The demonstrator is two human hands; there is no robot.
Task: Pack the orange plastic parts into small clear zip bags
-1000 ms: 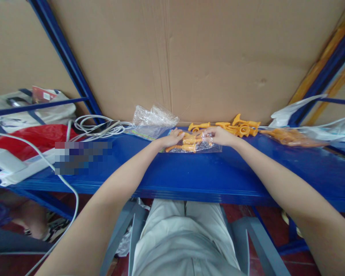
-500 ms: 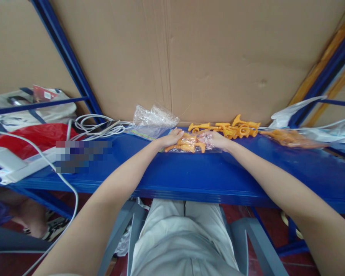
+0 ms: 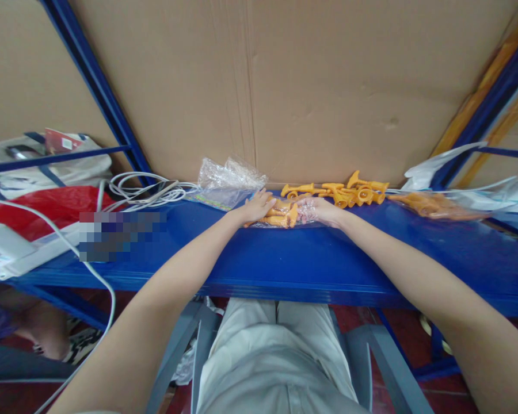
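A clear plastic bag (image 3: pixel 305 223) with orange plastic pieces (image 3: pixel 280 218) in it lies on the blue table. The pieces have flared, trumpet-like ends. My left hand (image 3: pixel 258 207) lies over the bag's left part, palm down, its fingers stretched out across the pieces. From the right, my right hand (image 3: pixel 317 211) grips the bag's crinkled film, with the fingers curled and partly hidden by the plastic. Just behind and to the right is a loose pile of the same orange pieces (image 3: pixel 357 192).
Clear plastic bags (image 3: pixel 231 175) lie behind my left hand. Another bag of orange pieces (image 3: pixel 435 204) rests on the right. White cables (image 3: pixel 147 192), a red bag (image 3: pixel 47 207) and a white power strip (image 3: pixel 38 250) occupy the left. A cardboard sheet (image 3: pixel 306 92) stands behind the table (image 3: pixel 276 259).
My left hand has spread further over the orange pieces and covers more of them. My right hand keeps hold of the bag's right side, nearly in place.
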